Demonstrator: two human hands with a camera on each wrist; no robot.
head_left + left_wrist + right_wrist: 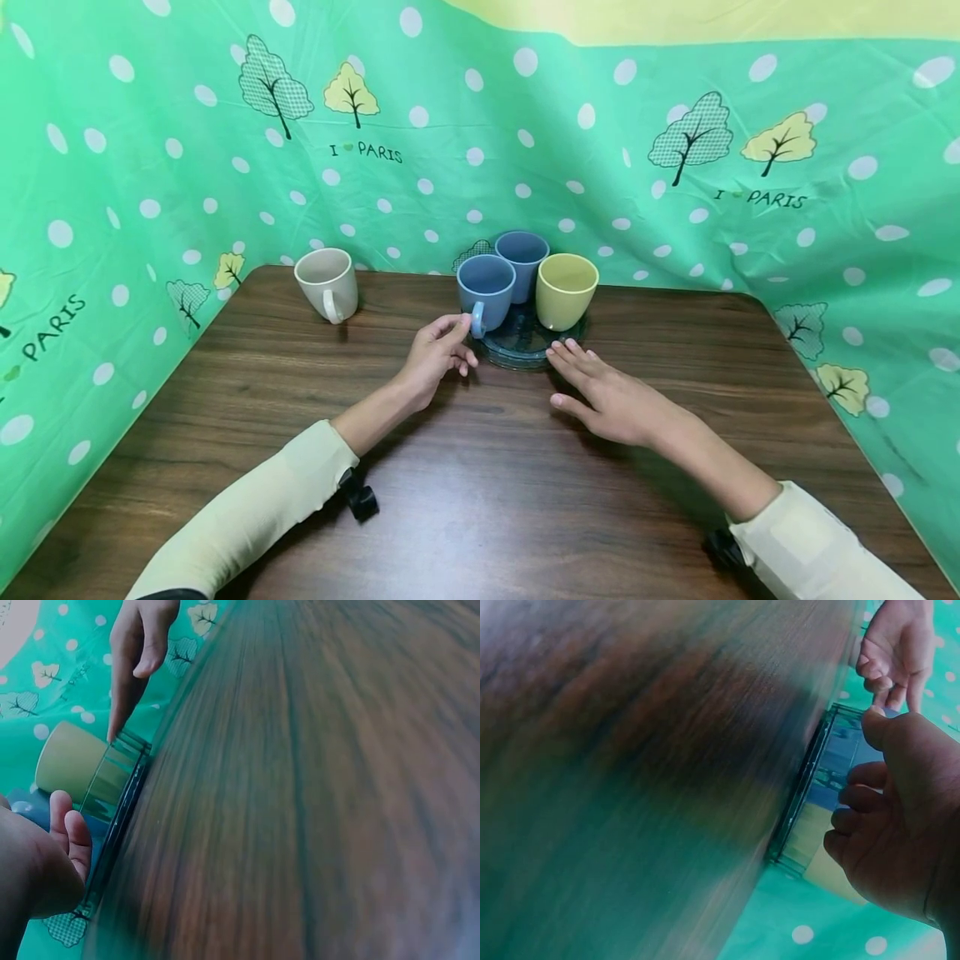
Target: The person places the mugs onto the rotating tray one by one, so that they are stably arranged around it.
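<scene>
My left hand [437, 360] pinches the handle [477, 320] of the front blue mug [487, 287] between thumb and fingers. That mug stands at the left of a round, see-through dark tray [517, 340]. A second blue cup [521, 250] is behind it, partly hidden, and a yellow cup [566, 292] stands on the tray's right side. The right hand [618, 402] has its fingers stretched out, with the fingertips at the tray's front right rim. In the left wrist view, the tray's clear side wall [124, 761] shows, the yellow cup [67, 761] above it.
A white mug [330, 283] stands apart near the back left corner of the brown wood-grain table [480, 500], its handle toward me. Behind the table's back edge hangs a green dotted cloth [480, 125] with printed trees, which also runs along both sides.
</scene>
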